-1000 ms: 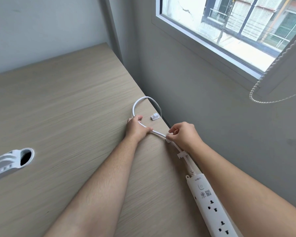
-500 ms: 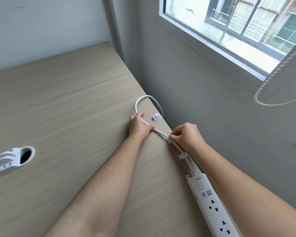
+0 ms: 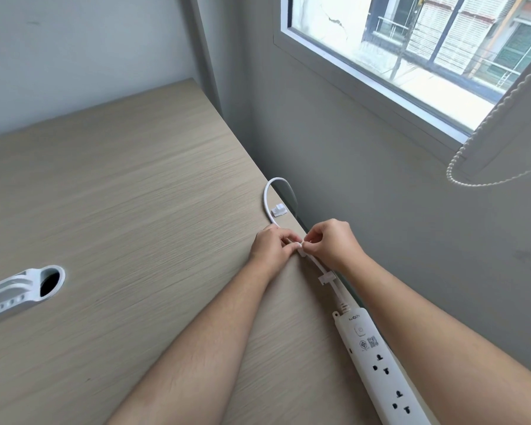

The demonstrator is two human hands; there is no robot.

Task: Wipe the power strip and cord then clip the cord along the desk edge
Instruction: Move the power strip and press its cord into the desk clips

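1. The power strip (image 3: 380, 363) is a long, smooth white plastic bar with a rounded end. It lies on the wood-grain laminate surface (image 3: 135, 210) along the wall-side edge, nearer the wearer than both hands, beneath the right forearm.
2. A flat white clip (image 3: 326, 278) is closed over the round white cord (image 3: 334, 289), between the power strip and the right hand.
3. The right hand (image 3: 331, 243) is curled, its thumb and forefinger pinching a second small white clip at the cord.
4. The left hand (image 3: 270, 246) is curled, fingertips touching the right hand's and gripping the cord at the same point.
5. Beyond both hands, the cord arcs in a loop and drops over the surface edge.
6. A third clip (image 3: 279, 209), unoccupied, sits inside that loop.
7. Far to the left of the left hand, a white oval cable grommet (image 3: 48, 283) is set in the surface.
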